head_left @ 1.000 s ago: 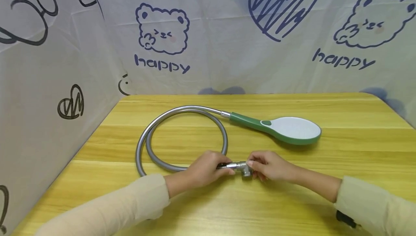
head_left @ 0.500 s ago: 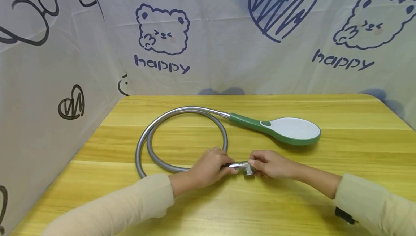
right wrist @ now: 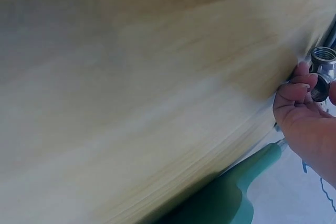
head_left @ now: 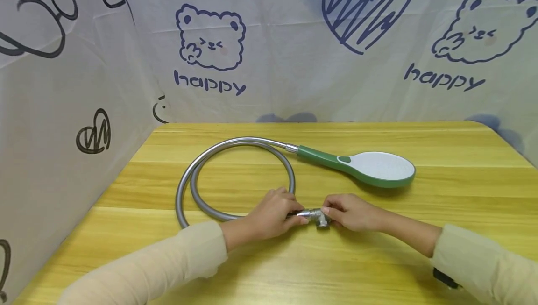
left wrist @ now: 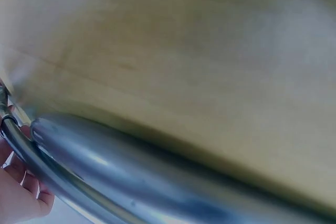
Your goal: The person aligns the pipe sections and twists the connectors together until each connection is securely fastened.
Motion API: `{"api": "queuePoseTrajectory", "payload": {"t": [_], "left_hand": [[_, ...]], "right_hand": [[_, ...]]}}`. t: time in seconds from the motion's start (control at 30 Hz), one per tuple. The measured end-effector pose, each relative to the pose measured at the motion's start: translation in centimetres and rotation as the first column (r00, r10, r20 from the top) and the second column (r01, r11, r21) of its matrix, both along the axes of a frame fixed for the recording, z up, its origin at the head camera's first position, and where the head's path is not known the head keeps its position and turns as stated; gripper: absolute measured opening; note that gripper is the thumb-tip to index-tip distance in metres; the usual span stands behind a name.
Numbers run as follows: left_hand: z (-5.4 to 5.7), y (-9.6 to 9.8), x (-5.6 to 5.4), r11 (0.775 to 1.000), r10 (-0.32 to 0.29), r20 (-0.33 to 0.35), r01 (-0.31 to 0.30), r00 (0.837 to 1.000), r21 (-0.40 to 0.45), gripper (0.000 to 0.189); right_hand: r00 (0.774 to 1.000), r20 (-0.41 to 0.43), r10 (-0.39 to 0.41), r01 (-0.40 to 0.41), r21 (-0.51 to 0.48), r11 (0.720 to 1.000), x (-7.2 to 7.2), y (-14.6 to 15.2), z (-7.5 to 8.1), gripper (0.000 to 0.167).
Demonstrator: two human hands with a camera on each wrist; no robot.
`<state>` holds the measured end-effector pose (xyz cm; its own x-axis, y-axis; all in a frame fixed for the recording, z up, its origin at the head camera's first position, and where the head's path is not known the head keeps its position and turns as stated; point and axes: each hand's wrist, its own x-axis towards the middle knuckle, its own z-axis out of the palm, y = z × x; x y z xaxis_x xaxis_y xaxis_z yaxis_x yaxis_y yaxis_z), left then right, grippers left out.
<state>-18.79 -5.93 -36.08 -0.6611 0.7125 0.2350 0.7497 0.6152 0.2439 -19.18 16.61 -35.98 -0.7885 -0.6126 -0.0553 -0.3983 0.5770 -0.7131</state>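
In the head view my left hand grips the metal end connector of a grey shower hose. My right hand pinches a metal tee fitting that meets this connector, its branch pointing toward me. How far the two are joined is too small to tell. In the right wrist view the fitting shows threaded openings between the fingers of my right hand. The hose fills the lower left wrist view, beside the fingers of my left hand.
A green shower head with a white face lies beyond my hands, connected to the hose's other end. The hose loops on the wooden table. Printed cloth hangs behind the table and along its left side.
Both hands have shifted slightly to the right, carrying the hose end and fitting along. My right fingers have closed in around the fitting. The shower head has stayed in place.
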Motion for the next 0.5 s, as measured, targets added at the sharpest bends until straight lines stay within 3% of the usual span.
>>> {"api": "queuePoseTrajectory", "payload": {"t": [0.2, 0.33, 0.4, 0.5], "left_hand": [[0.2, -0.3, 0.0, 1.000, -0.003, 0.000, 0.003, 1.000, -0.020, 0.030], [0.6, -0.9, 0.1, 1.000, 0.011, 0.020, -0.011, 1.000, -0.016, 0.040], [0.9, -1.2, 0.2, 1.000, 0.026, 0.025, -0.026, 0.999, -0.007, 0.045], [1.4, -1.9, 0.5, 0.998, 0.069, 0.035, -0.069, 0.997, 0.009, 0.055]], "right_hand": [[0.999, -0.042, -0.031, 0.031, -0.005, 1.000, 0.5, 0.2, 0.4, 0.021], [0.975, -0.201, -0.094, 0.096, 0.005, 0.995, 1.4, 0.4, 1.1, 0.025], [0.936, -0.332, -0.121, 0.135, 0.018, 0.991, 1.9, 0.5, 1.4, 0.027], [0.836, -0.534, -0.130, 0.185, 0.050, 0.982, 2.6, 0.9, 1.6, 0.033]]}}
